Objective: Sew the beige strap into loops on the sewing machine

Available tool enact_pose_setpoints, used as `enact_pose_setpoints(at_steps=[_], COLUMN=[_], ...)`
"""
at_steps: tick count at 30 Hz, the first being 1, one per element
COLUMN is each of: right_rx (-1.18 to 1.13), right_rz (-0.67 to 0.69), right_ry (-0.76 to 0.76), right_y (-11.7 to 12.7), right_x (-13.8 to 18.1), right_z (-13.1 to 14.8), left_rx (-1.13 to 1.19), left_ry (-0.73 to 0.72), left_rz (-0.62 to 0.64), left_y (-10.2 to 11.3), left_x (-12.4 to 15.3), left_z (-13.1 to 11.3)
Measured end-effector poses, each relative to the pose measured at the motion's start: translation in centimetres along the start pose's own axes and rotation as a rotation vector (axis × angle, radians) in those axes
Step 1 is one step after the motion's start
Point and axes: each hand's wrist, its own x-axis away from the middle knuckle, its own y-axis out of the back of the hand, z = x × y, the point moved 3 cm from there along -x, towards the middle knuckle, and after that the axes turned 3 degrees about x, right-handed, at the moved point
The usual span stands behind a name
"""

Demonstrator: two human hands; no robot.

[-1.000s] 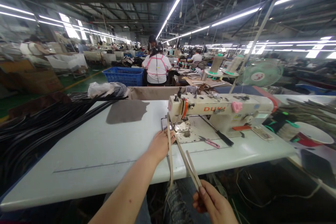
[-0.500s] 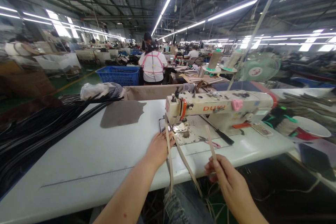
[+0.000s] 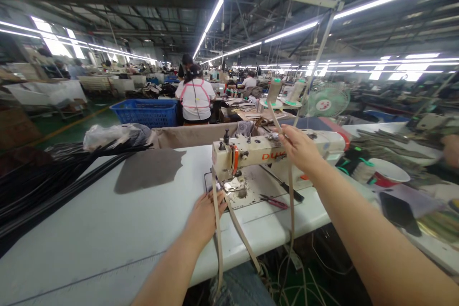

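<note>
My left hand [image 3: 203,217] lies on the machine bed with fingers stretched toward the needle area. One narrow beige strip [image 3: 217,229] hangs from the head of the sewing machine [image 3: 258,150] across the fingers. A second beige strip [image 3: 242,232] runs from beside the fingertips down over the table's front edge. Raised in front of the machine's arm, my right hand [image 3: 299,146] pinches another beige strip [image 3: 291,201]; its short end points up and its length hangs below the table edge. Pink-handled thread snips [image 3: 274,202] lie right of the needle plate.
On the white table [image 3: 143,229] rests a grey-brown panel [image 3: 148,170]; black strips [image 3: 68,191] are heaped at left. A dark-handled tool [image 3: 292,192] lies by the snips. Behind are a blue crate [image 3: 145,112], thread cones [image 3: 274,91], a fan [image 3: 326,101] and a seated co-worker [image 3: 195,95].
My right hand has risen from the table's front edge to the machine's arm, drawing its strip upward. My left hand stays by the needle area. The view has shifted to the right.
</note>
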Motion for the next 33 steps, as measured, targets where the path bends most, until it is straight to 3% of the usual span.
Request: enact_pose_setpoints(at_steps=[7,12,15,17,19,21,25,30,33], right_rx=[0.040,0.044,0.004,-0.160,-0.357,-0.286,-0.103,-0.062,-0.145], right_rz=[0.116,-0.020,-0.139,-0.170,-0.041,0.017,0.282,0.386,0.358], right_ry=[0.105,0.053,-0.019,-0.170,-0.272,-0.195,-0.168,-0.348,-0.393], right_y=[-1.2,0.9,2.1,2.1,1.1,0.0,-2.9,-5.5,-6.3], right_x=[-2.9,-2.1,0.9,4.1,7.7,11.2,16.6,19.8,20.5], right_z=[-1.2,0.1,2.1,3.1,4.1,4.9,4.2,1.4,0.7], left_rx=[-0.016,-0.014,0.001,0.007,0.011,0.012,0.011,0.031,0.036], left_ry=[-0.022,-0.014,0.001,0.004,-0.001,-0.005,-0.028,-0.023,-0.013], left_rz=[-0.032,-0.021,-0.014,-0.018,-0.026,-0.035,-0.029,-0.029,-0.032], left_y=[-0.7,-0.6,-0.6,-0.6,-0.7,-0.8,-0.8,-0.4,-0.2], left_x=[0.0,-0.1,-0.1,-0.1,0.0,0.1,0.2,0.2,0.3], left_z=[0.4,0.2,0.1,0.1,0.2,0.3,0.3,0.1,0.0])
